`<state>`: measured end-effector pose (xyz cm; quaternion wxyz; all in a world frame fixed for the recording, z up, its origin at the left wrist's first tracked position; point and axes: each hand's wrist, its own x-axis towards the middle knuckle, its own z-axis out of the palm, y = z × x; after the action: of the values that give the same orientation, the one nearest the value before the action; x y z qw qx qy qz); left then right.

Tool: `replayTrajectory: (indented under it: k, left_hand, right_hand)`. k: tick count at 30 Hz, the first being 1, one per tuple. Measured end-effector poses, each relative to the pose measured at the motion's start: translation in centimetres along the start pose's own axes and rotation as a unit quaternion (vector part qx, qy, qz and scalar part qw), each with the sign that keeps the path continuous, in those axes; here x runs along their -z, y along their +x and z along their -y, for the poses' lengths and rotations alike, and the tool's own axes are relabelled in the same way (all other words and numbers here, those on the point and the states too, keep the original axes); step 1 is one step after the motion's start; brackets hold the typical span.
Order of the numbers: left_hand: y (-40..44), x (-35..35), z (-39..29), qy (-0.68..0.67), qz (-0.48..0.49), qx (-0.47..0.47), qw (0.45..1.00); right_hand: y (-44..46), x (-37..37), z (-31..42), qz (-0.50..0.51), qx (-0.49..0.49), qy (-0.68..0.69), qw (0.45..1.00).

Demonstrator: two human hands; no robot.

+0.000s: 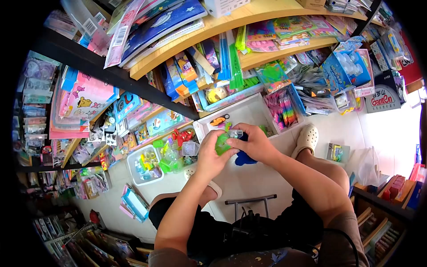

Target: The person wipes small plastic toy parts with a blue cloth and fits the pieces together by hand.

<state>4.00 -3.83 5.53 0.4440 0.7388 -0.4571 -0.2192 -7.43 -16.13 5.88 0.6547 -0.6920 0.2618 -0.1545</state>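
Observation:
Between my two hands is a small translucent green item [222, 143] with a clear part at its top. My left hand [212, 153] is wrapped round its left side, and my right hand [253, 144] grips it from the right with thumb and fingers. A dark blue object [244, 159] shows just below my right hand. Behind the hands stands a white bin [249, 109] on the floor, with orange and dark small items [219, 120] in it.
A white tub [145, 164] of small toys and a bin of green and red items [171, 153] stand on the left. Stocked shelves [187, 38] curve overhead. A clear package [338, 152] lies on the floor at right, near a white clog [307, 140].

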Motion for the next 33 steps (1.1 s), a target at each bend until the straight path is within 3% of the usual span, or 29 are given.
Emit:
replayTrajectory:
  k: [8, 12, 15, 19, 25, 33]
  left_hand:
    - [0.4, 0.8, 0.1, -0.080, -0.026, -0.009, 0.996]
    - [0.4, 0.6, 0.4, -0.055, -0.029, -0.035, 0.997]
    - [0.5, 0.5, 0.0, -0.031, -0.023, -0.052, 0.998]
    - [0.8, 0.2, -0.2, -0.033, -0.026, -0.049, 0.998]
    - [1.1, 0.1, 0.6, -0.145, -0.020, -0.035, 0.989]
    - [0.8, 0.2, 0.2, -0.352, 0.045, 0.062, 0.933]
  right_hand:
    - [-0.5, 1.6, 2.2, 0.030, 0.074, -0.071, 0.994]
    - [-0.2, 2.6, 3.7, -0.028, -0.015, 0.022, 0.999]
    - [-0.4, 2.0, 3.3, -0.033, 0.193, -0.106, 0.975]
    - [-1.4, 1.3, 2.7, -0.014, 0.218, -0.207, 0.954]
    - [-2.2, 1.4, 3.8, -0.036, 0.255, -0.235, 0.937]
    - [-1.9, 1.4, 4.2, -0.053, 0.264, -0.193, 0.943]
